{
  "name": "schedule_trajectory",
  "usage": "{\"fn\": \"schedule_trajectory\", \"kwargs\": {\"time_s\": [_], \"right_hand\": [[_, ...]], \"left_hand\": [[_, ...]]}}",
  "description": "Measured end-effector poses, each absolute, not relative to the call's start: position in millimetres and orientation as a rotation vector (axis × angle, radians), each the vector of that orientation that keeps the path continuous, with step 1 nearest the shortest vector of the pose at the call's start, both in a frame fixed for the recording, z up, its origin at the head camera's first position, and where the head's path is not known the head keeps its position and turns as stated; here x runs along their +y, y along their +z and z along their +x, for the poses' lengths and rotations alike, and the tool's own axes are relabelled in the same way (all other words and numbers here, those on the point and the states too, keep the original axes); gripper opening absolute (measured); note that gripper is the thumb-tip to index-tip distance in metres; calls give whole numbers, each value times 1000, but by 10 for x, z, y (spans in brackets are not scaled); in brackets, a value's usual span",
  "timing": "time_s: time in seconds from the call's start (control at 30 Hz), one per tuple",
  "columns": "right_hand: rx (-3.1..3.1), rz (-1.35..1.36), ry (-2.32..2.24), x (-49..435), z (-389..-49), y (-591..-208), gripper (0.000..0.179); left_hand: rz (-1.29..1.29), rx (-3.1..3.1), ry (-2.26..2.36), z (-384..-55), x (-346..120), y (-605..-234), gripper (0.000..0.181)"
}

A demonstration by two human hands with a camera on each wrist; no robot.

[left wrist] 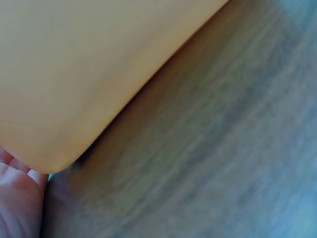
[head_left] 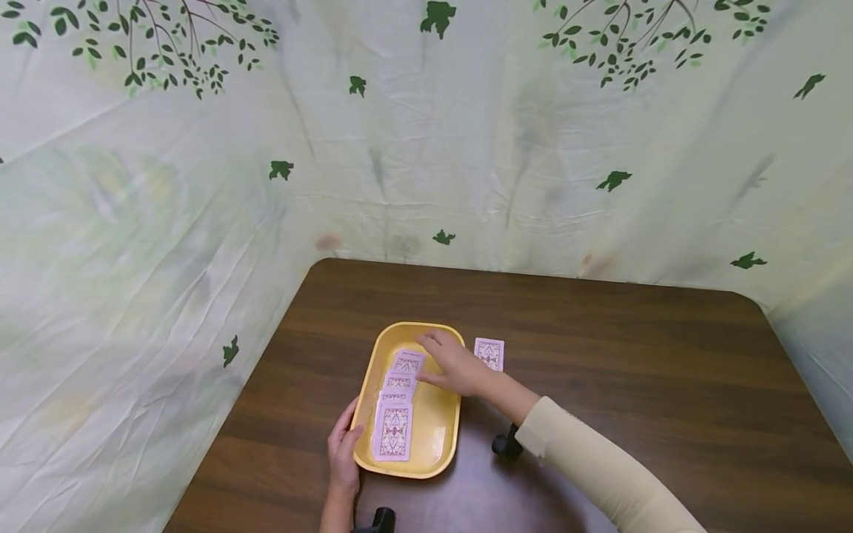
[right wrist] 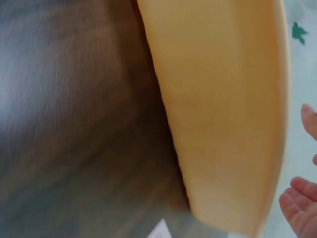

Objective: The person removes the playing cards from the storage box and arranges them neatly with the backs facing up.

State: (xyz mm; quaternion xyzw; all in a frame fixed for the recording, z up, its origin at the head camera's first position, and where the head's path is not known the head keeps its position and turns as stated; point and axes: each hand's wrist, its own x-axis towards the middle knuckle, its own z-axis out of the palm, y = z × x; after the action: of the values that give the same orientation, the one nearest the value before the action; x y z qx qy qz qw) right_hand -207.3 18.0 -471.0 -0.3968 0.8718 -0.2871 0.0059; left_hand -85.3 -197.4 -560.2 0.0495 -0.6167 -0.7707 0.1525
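A yellow tray [head_left: 436, 444] sits on the table, with several playing cards [head_left: 393, 433] face down inside it in an overlapping column. My left hand [head_left: 343, 453] grips the tray's lower left edge, thumb over the rim; the left wrist view shows the tray's outer wall [left wrist: 74, 84] and part of that hand [left wrist: 20, 203]. Over the tray's upper right side reaches my right hand [head_left: 456, 366], its thumb and fingers apart beside the upper cards. Nothing shows between the right hand's fingers [right wrist: 302, 203] in the right wrist view.
One more face-down card [head_left: 489, 354] lies on the brown table [head_left: 633, 370], just right of the tray and partly behind the right forearm. Black wrist devices [head_left: 508, 444] show by both arms. A leaf-patterned cloth [head_left: 466, 148] hangs behind the table.
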Motion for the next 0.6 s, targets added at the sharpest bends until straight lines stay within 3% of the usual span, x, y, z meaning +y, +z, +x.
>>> {"fn": "schedule_trajectory", "kwargs": {"time_s": [0.6], "right_hand": [[2713, -1366, -436, -301, -1707, -4925, 66]], "left_hand": [[93, -1757, -2225, -870, -1975, -5612, 41]]}}
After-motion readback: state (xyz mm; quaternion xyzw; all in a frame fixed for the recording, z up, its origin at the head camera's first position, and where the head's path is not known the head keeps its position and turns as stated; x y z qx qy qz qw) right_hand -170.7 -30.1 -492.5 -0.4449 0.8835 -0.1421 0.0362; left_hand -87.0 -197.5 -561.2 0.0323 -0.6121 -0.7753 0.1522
